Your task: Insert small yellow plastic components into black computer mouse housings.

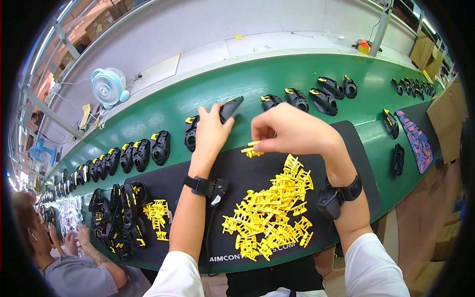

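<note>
My left hand (pixel 212 129) is closed round a black plastic shell (pixel 231 108), shaped like a computer mouse body, above the green bench. Most of its underside is hidden by my fingers. To the right, my right hand (pixel 292 129) pinches a small yellow plastic clip (pixel 253 150) between thumb and fingers, a short way from the shell. Below it, a loose pile of similar yellow clips (pixel 269 213) covers part of the black mat (pixel 346 148). Another black shell (pixel 191 133) stands on the bench just left of my left hand.
Rows of black shells with yellow clips (pixel 160 147) line the green bench (pixel 217 89) on both sides. More shells (pixel 118 215) and a smaller clip pile (pixel 157 218) lie left. A co-worker (pixel 74 257) works at far left. A fan (pixel 109 88) stands behind.
</note>
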### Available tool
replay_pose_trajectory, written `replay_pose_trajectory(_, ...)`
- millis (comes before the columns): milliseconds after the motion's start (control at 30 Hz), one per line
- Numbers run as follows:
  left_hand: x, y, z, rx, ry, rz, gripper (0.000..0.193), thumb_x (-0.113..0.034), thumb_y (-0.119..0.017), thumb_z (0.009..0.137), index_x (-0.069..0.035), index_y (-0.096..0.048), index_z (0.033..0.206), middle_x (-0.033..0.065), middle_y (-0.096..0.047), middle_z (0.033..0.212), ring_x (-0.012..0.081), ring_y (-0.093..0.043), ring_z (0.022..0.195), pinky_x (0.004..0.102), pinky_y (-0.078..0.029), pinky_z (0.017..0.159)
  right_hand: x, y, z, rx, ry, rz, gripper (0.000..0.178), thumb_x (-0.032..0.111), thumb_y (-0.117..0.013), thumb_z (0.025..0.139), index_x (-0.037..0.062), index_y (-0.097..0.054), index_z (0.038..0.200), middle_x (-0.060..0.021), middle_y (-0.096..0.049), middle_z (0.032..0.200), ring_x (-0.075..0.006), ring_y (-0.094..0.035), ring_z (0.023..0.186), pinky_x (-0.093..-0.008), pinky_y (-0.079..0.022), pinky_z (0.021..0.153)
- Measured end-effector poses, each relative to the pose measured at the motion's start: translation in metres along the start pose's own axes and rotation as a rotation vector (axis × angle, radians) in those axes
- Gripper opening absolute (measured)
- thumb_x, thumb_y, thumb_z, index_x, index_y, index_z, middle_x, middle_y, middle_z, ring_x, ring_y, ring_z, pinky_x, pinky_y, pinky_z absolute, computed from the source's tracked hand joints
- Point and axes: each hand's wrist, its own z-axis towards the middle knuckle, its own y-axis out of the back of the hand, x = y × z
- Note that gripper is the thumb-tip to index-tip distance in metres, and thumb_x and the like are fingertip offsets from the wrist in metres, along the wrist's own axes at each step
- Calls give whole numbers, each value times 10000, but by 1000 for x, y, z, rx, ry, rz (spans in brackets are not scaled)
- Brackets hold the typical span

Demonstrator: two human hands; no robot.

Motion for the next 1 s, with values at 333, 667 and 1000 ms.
replay_pose_trajectory(333, -23, 51, 2, 332, 318, -1411, 354, -276, -560, 1006, -53, -570, 1280, 182, -680, 1180, 279, -671, 831, 350, -579, 721, -6, 16, -10, 173, -33, -17, 223, 198, -787, 865, -2, -689, 870, -53, -671, 705, -122, -638, 655, -301, -498, 613)
replay_pose_trajectory(667, -20, 72, 1, 395, 280, -1715, 470, -417, -438, 1045, -51, -556, 1316, 240, -645, 1285, 261, -649, 1051, 381, -516, 750, -1, 11, -9, 153, -63, -6, 163, 164, -771, 804, 21, -724, 867, -125, -729, 805, -249, -700, 741, -361, -545, 687)
replay_pose_trajectory(1000, -32, 87, -5, 426, 190, -1680, 577, -397, -502, 1005, -9, -500, 1432, 200, -684, 1175, 284, -714, 985, 505, -610, 774, -12, -17, -1, 399, -283, -349, 197, 173, -819, 743, 30, -737, 850, -118, -728, 808, -279, -708, 777, -371, -541, 663)
